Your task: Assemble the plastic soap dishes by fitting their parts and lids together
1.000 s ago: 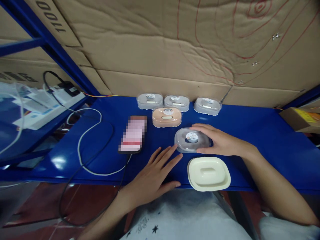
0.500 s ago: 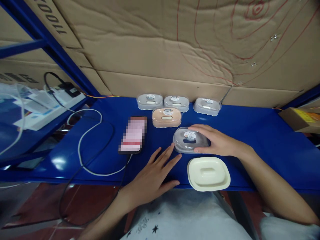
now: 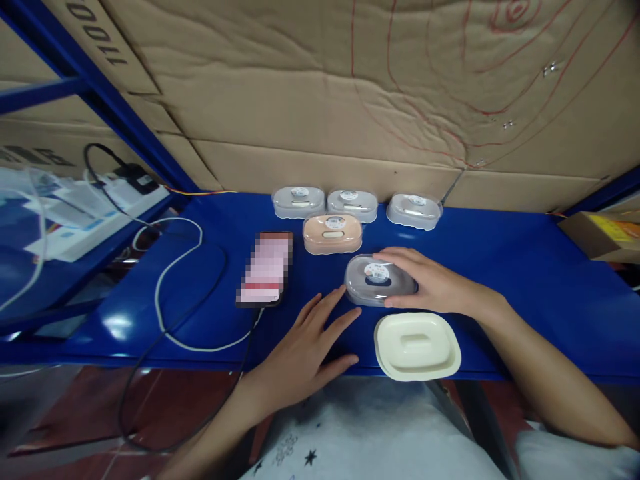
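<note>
A clear greyish plastic cover (image 3: pixel 357 279) with a round white label and an oval slot lies on the blue table; dark blue shows through the slot. My right hand (image 3: pixel 430 280) grips its right end, thumb on the near side and fingers across the far side. My left hand (image 3: pixel 313 350) is open with fingers spread, holding nothing, its index fingertip at or very near the cover's left edge. Just in front of the cover, at the table's near edge, is a cream plastic tray-like piece (image 3: pixel 417 363) with a raised bar in its middle.
Behind the cover stand a peach box (image 3: pixel 333 243) and several clear-covered boxes (image 3: pixel 299 208). To the left lies a phone (image 3: pixel 267 267) with a white cable (image 3: pixel 157 293) looping nearby. A cardboard panel (image 3: pixel 280 107) backs the blue table (image 3: pixel 500 267); a carton (image 3: pixel 600 233) sits far right.
My hands and the cover stay almost where they were. The view has shifted very slightly.
</note>
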A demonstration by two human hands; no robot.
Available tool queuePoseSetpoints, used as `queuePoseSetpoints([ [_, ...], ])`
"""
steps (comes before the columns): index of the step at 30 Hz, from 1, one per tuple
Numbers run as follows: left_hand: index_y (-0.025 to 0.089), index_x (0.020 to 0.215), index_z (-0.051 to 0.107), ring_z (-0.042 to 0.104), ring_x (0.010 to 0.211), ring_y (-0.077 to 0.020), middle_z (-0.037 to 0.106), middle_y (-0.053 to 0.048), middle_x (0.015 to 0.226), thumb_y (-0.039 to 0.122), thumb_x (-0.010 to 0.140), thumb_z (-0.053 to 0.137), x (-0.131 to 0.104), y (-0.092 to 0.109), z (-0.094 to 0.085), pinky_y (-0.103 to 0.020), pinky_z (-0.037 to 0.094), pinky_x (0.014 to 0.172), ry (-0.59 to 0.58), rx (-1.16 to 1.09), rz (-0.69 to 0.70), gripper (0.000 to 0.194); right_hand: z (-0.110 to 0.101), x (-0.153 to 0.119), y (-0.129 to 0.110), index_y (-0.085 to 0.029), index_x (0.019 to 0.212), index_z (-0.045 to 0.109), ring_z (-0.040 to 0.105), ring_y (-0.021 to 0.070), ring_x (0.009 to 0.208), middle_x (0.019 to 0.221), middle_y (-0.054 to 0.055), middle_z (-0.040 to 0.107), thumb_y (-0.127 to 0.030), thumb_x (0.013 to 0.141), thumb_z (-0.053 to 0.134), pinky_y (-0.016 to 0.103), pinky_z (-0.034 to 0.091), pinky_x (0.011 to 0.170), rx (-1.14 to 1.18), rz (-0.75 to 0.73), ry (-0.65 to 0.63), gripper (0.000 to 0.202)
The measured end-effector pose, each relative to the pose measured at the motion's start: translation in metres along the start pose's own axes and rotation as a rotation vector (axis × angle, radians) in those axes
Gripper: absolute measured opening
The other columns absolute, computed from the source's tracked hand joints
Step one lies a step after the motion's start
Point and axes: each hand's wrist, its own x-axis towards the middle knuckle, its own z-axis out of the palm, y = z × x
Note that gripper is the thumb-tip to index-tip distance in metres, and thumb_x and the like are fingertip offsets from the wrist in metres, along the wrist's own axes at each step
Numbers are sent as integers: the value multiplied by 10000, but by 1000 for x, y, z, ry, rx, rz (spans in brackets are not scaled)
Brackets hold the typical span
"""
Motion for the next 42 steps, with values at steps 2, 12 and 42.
queuePoseSetpoints([
  [2, 229, 1581, 408, 415, 1561, -359, 453, -208, 1636, 423, 1083, 553, 0, 3, 1, -679, 383, 1249, 48, -18, 8, 554, -1, -1, -1, -315, 1640, 391, 424, 346, 1550, 1672, 117, 439, -654, 909, 735, 574, 387, 1272, -6, 9, -18, 876],
  [12, 246, 1457, 535, 459, 1526, -414, 443, -245, 1636, 557, 1004, 651, 14, 27, 11, -700, 445, 1191, -12, 68, 174, 562, -1, 0, -6, -312, 1649, 366, 470, 365, 1523, 1658, 132, 460, -474, 859, 815, 573, 435, 1239, -66, -35, 23, 923],
  [42, 367, 1639, 212, 497, 1499, -377, 477, -145, 1642, 355, 929, 794, 2, -2, 14, -647, 469, 1190, 232, -330, -289, 917, 4, -3, -27, -323, 1685, 327, 346, 350, 1600, 1754, 116, 299, -418, 875, 822, 519, 355, 1298, 162, -97, -194, 954],
])
